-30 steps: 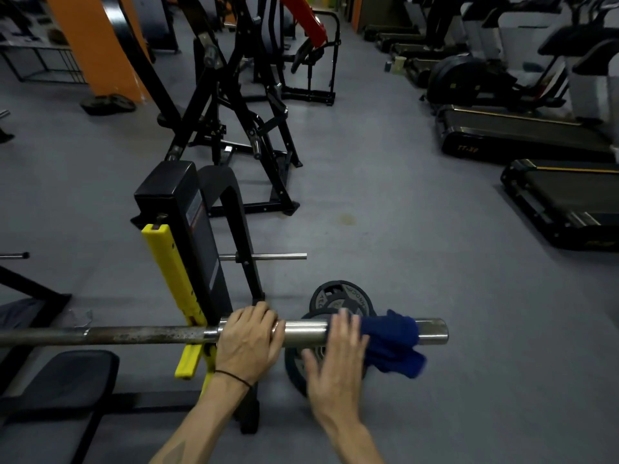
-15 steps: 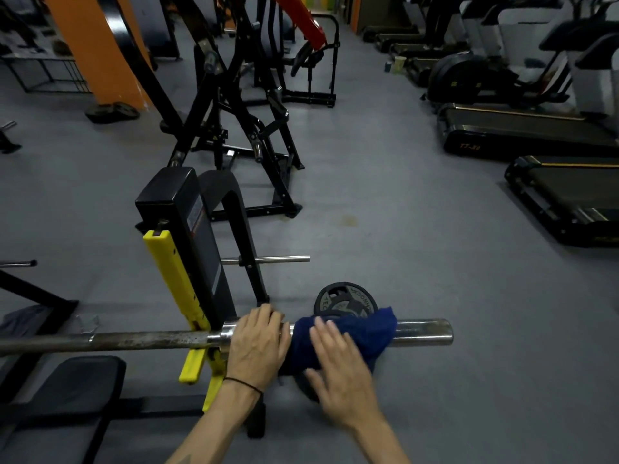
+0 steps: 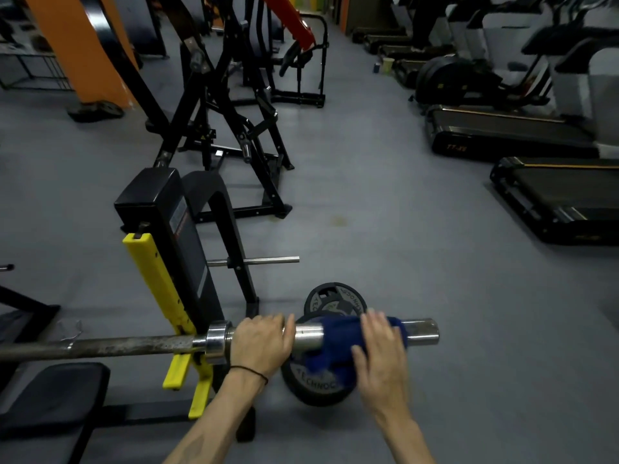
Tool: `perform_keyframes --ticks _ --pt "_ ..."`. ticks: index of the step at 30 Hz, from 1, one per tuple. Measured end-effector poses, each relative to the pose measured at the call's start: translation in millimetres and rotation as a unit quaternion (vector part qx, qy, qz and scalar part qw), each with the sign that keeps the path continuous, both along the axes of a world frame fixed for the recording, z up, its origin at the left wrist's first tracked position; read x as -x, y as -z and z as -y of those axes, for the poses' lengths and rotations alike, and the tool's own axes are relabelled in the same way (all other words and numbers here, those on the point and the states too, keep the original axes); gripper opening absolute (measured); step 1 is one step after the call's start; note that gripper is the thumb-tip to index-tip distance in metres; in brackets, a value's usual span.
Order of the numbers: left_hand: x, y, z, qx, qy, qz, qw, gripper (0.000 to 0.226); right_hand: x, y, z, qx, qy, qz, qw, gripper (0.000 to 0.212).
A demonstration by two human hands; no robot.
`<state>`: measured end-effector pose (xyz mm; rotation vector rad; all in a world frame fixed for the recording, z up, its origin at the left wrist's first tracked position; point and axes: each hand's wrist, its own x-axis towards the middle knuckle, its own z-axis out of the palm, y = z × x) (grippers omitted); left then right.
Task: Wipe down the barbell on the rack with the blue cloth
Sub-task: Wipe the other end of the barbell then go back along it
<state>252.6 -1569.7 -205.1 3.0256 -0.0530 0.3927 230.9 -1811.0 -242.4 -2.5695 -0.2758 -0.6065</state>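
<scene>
The barbell point(image 3: 100, 346) lies on the rack point(image 3: 160, 283), its long rusty shaft seemingly unwiped. The left hand point(image 3: 261, 343) curls around the sleeve; the right hand point(image 3: 378, 349), fingers straight, presses the blue cloth point(image 3: 335, 343) there.

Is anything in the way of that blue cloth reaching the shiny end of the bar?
Nothing visible. The right hand presses the blue cloth on the barbell sleeve; bare metal runs to its tip.

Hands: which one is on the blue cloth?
The right hand; it presses the blue cloth onto the barbell. The left hand grips bare metal.
</scene>
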Motion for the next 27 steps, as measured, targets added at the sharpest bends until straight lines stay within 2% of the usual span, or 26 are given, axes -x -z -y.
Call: perform_keyframes --ticks 2,4,6,9,10,12,15,17,18,21,22,24,27 --pt "-5 -6 2 0.018 -0.029 -0.023 0.999 0.054 2 -4 -14 -0.078 0.077 -0.024 0.994 0.064" --pt "-5 -6 3 0.023 -0.034 -0.016 0.999 0.054 15 -3 -61 -0.095 0.05 -0.042 0.993 0.068" --pt "-3 -8 3 0.021 -0.024 -0.01 0.999 0.052 35 2 -90 -0.043 -0.044 -0.048 0.997 0.071" --pt "-3 -2 -1 -0.014 0.026 0.036 0.999 0.042 24 4 -47 0.051 -0.096 -0.01 0.994 0.064" --pt "-3 1 -2 -0.011 0.032 0.048 0.998 0.04 18 5 -26 0.051 -0.074 -0.002 0.996 0.061" --pt "0 5 -1 0.012 0.016 0.071 0.997 0.039 10 3 3 -0.018 0.01 -0.007 1.0 0.06" --pt "6 7 4 0.024 0.001 0.091 0.996 0.04 12 0 -33 -0.107 0.09 -0.043 0.989 0.068" --pt "7 8 4 0.032 0.01 0.102 0.994 0.039 27 1 -75 -0.101 0.021 -0.059 0.993 0.074" --pt "6 7 3 0.042 0.013 0.102 0.994 0.039 35 3 -84 -0.065 -0.036 -0.058 0.996 0.075" --pt "4 5 1 0.06 0.016 0.098 0.993 0.039 20 2 -40 0.065 -0.113 -0.02 0.991 0.068" --pt "5 4 1 0.062 0.018 0.095 0.993 0.04 13 2 -19 0.074 -0.097 -0.01 0.993 0.064" --pt "6 4 2 0.055 0.021 0.096 0.994 0.042 7 2 12 0.024 -0.018 -0.012 0.999 0.06" --pt "8 3 6 0.047 0.015 0.095 0.994 0.045 14 1 -24 -0.099 0.067 -0.053 0.991 0.067"
